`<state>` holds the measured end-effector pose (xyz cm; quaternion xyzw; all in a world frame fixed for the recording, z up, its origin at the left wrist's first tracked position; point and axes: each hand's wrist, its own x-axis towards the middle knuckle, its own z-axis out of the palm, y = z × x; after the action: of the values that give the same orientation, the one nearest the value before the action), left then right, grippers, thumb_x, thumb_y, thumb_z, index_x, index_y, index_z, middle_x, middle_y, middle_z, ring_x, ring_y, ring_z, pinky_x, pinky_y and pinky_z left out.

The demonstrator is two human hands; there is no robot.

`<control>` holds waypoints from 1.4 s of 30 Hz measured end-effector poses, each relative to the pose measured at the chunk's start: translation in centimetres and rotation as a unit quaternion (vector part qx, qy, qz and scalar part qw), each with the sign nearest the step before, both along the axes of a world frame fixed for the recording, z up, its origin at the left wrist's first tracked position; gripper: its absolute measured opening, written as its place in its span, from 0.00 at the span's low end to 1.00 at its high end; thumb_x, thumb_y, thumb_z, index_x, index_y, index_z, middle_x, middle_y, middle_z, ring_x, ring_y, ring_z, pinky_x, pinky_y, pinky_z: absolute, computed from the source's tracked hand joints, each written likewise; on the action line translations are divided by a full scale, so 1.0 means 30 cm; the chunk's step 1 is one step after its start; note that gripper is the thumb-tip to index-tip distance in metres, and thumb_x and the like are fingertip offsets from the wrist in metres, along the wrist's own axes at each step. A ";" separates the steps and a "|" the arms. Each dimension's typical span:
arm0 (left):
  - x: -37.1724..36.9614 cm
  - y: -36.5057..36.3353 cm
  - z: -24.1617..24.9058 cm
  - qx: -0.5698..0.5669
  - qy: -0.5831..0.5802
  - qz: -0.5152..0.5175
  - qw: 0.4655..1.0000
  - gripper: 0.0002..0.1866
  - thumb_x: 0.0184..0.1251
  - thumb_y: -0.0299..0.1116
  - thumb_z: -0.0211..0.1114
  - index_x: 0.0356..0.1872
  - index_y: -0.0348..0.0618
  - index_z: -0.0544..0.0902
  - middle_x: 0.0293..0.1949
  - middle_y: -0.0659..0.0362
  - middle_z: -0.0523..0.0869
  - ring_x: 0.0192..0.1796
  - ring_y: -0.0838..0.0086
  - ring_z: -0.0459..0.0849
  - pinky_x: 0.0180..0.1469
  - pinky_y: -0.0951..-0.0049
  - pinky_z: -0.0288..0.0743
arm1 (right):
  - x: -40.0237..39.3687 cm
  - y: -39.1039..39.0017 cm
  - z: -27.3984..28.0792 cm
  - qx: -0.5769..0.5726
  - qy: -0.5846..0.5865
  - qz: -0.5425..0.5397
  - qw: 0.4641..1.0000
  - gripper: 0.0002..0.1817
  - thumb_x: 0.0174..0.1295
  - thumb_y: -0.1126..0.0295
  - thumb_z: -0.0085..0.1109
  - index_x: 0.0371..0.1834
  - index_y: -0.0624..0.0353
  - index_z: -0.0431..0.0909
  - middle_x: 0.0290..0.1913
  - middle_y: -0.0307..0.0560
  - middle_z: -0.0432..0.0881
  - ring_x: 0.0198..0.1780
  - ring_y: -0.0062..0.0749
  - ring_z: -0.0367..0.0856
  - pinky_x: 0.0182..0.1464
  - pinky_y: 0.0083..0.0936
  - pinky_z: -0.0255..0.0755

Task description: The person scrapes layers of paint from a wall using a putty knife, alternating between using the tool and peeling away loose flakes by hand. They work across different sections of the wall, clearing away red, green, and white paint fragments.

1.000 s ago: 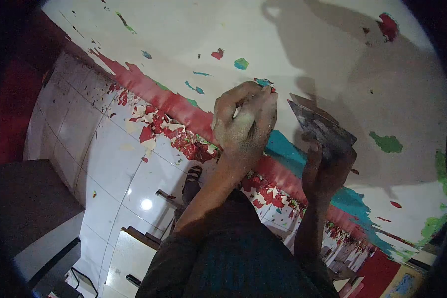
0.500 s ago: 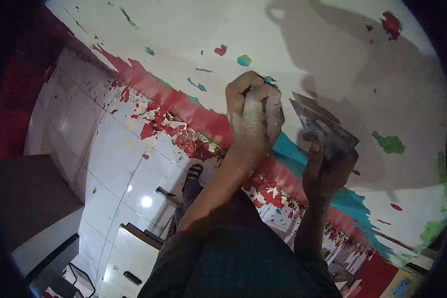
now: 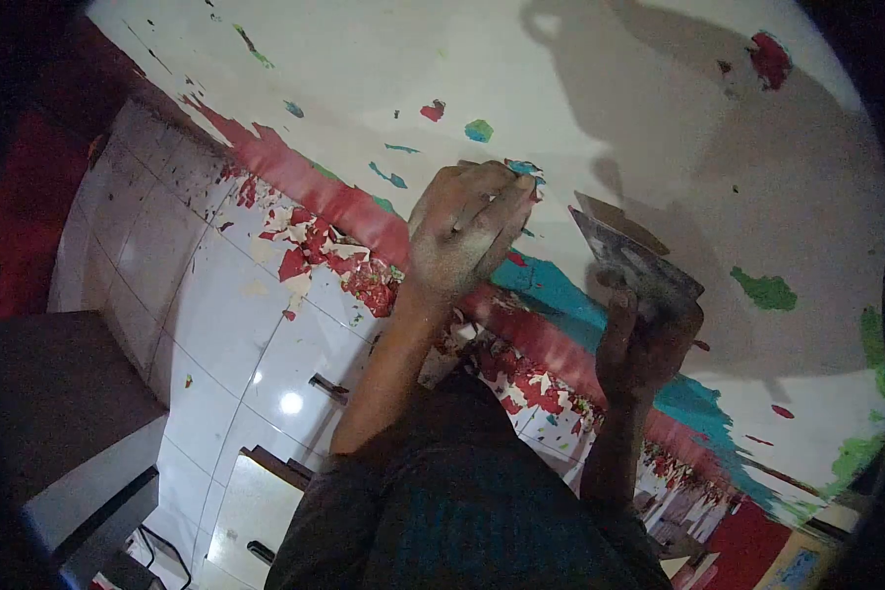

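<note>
My left hand (image 3: pixel 467 231), dusty with pale powder, is closed with its fingers curled, close against the white wall (image 3: pixel 364 69). At its fingertips is a small blue and red paint patch (image 3: pixel 523 169); whether anything is pinched in the fingers is hidden. My right hand (image 3: pixel 649 339) is wrapped round a scraper (image 3: pixel 634 251) with a wide, worn metal blade, thumb along its face. The blade points up and left, beside the wall, with its shadow behind it. Between the hands, a strip of teal paint (image 3: pixel 556 295) borders a red painted band (image 3: pixel 551 344).
Red and cream paint flakes (image 3: pixel 334 256) lie heaped on the white tiled floor (image 3: pixel 216 295) along the wall's foot. A dark-topped piece of furniture (image 3: pixel 69 393) stands at left, and a pale cabinet (image 3: pixel 251 511) near my body. Green paint patches (image 3: pixel 765 288) dot the wall at right.
My left hand has shifted left and slightly down and turned so that its back shows more. My right hand with the scraper has hardly moved.
</note>
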<state>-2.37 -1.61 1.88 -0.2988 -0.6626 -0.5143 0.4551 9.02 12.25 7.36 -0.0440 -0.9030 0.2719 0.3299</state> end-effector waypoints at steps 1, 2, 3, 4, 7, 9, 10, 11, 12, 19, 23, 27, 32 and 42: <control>-0.003 -0.007 0.005 -0.013 0.012 0.004 1.000 0.20 0.40 0.19 0.67 0.39 0.46 0.78 0.33 0.58 0.78 0.31 0.68 0.78 0.30 0.72 0.73 | 0.001 -0.005 0.007 -0.012 -0.012 0.002 1.000 0.17 0.53 0.66 0.56 0.42 0.67 0.73 0.29 0.53 0.79 0.26 0.31 0.79 0.31 0.23 0.72; -0.007 -0.017 0.017 -0.025 0.024 0.007 0.999 0.20 0.39 0.19 0.67 0.38 0.45 0.79 0.33 0.58 0.78 0.31 0.69 0.78 0.29 0.72 0.73 | 0.001 -0.009 0.013 -0.023 -0.023 0.004 0.999 0.16 0.53 0.66 0.55 0.41 0.67 0.73 0.29 0.53 0.79 0.26 0.31 0.79 0.30 0.22 0.72; -0.011 -0.024 0.023 -0.037 0.036 0.011 0.999 0.20 0.37 0.18 0.67 0.38 0.44 0.79 0.33 0.57 0.78 0.30 0.69 0.79 0.29 0.72 0.73 | 0.000 -0.006 0.006 -0.014 -0.011 0.008 1.000 0.16 0.53 0.67 0.55 0.41 0.67 0.73 0.28 0.53 0.79 0.26 0.31 0.79 0.29 0.22 0.72; -0.016 -0.028 0.020 -0.040 0.046 0.006 0.998 0.20 0.36 0.18 0.67 0.37 0.44 0.79 0.33 0.57 0.78 0.30 0.69 0.79 0.28 0.73 0.73 | -0.001 0.001 -0.002 -0.009 -0.003 0.011 1.000 0.15 0.53 0.67 0.54 0.41 0.67 0.73 0.28 0.53 0.79 0.26 0.30 0.79 0.29 0.22 0.72; -0.025 -0.043 0.014 -0.063 0.062 -0.007 0.996 0.17 0.36 0.18 0.66 0.34 0.42 0.80 0.33 0.57 0.78 0.31 0.67 0.79 0.29 0.72 0.74 | -0.005 0.015 -0.021 -0.012 0.014 0.026 0.999 0.15 0.54 0.68 0.54 0.41 0.66 0.73 0.28 0.53 0.78 0.26 0.30 0.79 0.28 0.22 0.72; -0.022 -0.064 0.013 -0.099 0.050 -0.017 0.994 0.14 0.39 0.20 0.67 0.33 0.41 0.81 0.33 0.57 0.79 0.34 0.65 0.79 0.33 0.70 0.76 | -0.017 0.010 -0.014 -0.036 0.028 0.056 0.997 0.15 0.54 0.67 0.55 0.41 0.66 0.73 0.29 0.53 0.78 0.26 0.31 0.79 0.28 0.23 0.72; -0.027 -0.069 0.006 -0.096 0.061 -0.025 0.993 0.14 0.38 0.20 0.66 0.32 0.41 0.80 0.33 0.58 0.79 0.33 0.66 0.79 0.31 0.71 0.75 | -0.017 0.008 -0.012 -0.045 0.030 0.058 0.997 0.16 0.54 0.66 0.56 0.41 0.66 0.73 0.29 0.53 0.78 0.26 0.32 0.79 0.28 0.23 0.72; -0.035 -0.072 -0.008 -0.093 0.073 -0.033 0.992 0.14 0.37 0.19 0.66 0.31 0.41 0.80 0.34 0.58 0.79 0.31 0.66 0.79 0.29 0.72 0.74 | -0.017 0.005 -0.011 -0.054 0.031 0.060 0.996 0.16 0.54 0.66 0.56 0.41 0.66 0.73 0.30 0.53 0.78 0.26 0.33 0.79 0.29 0.24 0.72; -0.041 -0.074 -0.021 -0.089 0.084 -0.041 0.992 0.14 0.35 0.19 0.65 0.30 0.41 0.80 0.34 0.58 0.79 0.30 0.67 0.78 0.26 0.73 0.73 | -0.012 0.003 -0.014 -0.055 0.026 0.045 0.997 0.16 0.54 0.66 0.57 0.41 0.65 0.72 0.30 0.53 0.78 0.26 0.34 0.79 0.29 0.24 0.72; 0.038 -0.116 -0.089 -0.154 -0.015 -0.061 0.986 0.11 0.37 0.23 0.67 0.27 0.43 0.79 0.34 0.60 0.79 0.35 0.66 0.78 0.33 0.69 0.72 | 0.013 0.002 0.014 0.009 -0.108 0.010 0.994 0.16 0.60 0.71 0.48 0.47 0.64 0.56 0.38 0.53 0.76 0.38 0.32 0.78 0.42 0.24 0.70; 0.037 -0.081 -0.096 -0.058 -0.063 -0.046 0.995 0.08 0.41 0.24 0.67 0.25 0.42 0.77 0.33 0.60 0.79 0.38 0.67 0.78 0.39 0.68 0.70 | -0.013 -0.027 -0.012 -0.031 -0.003 0.052 0.998 0.16 0.55 0.70 0.55 0.45 0.64 0.65 0.28 0.53 0.78 0.25 0.39 0.79 0.27 0.27 0.72; 0.029 -0.081 -0.031 -0.004 -0.040 -0.046 0.998 0.11 0.44 0.25 0.67 0.31 0.41 0.78 0.34 0.58 0.79 0.40 0.65 0.77 0.41 0.68 0.68 | -0.008 -0.080 0.008 0.005 -0.089 0.002 0.996 0.16 0.56 0.72 0.54 0.45 0.65 0.63 0.29 0.54 0.79 0.26 0.38 0.80 0.27 0.28 0.72; 0.012 -0.023 -0.042 0.015 -0.061 0.018 0.998 0.19 0.46 0.26 0.66 0.44 0.43 0.77 0.40 0.53 0.75 0.43 0.61 0.73 0.44 0.64 0.66 | -0.028 -0.103 -0.018 -0.027 -0.055 0.029 0.998 0.17 0.56 0.73 0.54 0.46 0.64 0.62 0.28 0.54 0.79 0.27 0.39 0.81 0.28 0.29 0.73; -0.007 -0.020 -0.045 0.050 -0.053 0.002 0.997 0.17 0.46 0.24 0.66 0.42 0.44 0.78 0.38 0.54 0.76 0.39 0.63 0.74 0.41 0.64 0.67 | -0.028 -0.106 -0.011 0.003 -0.098 -0.013 0.995 0.14 0.59 0.74 0.50 0.45 0.64 0.61 0.36 0.55 0.79 0.38 0.35 0.80 0.39 0.26 0.72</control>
<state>-2.59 -2.22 0.54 -0.2471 -0.6594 -0.5612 0.4349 8.18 9.07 7.03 -0.0809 -0.9310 0.2593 0.2438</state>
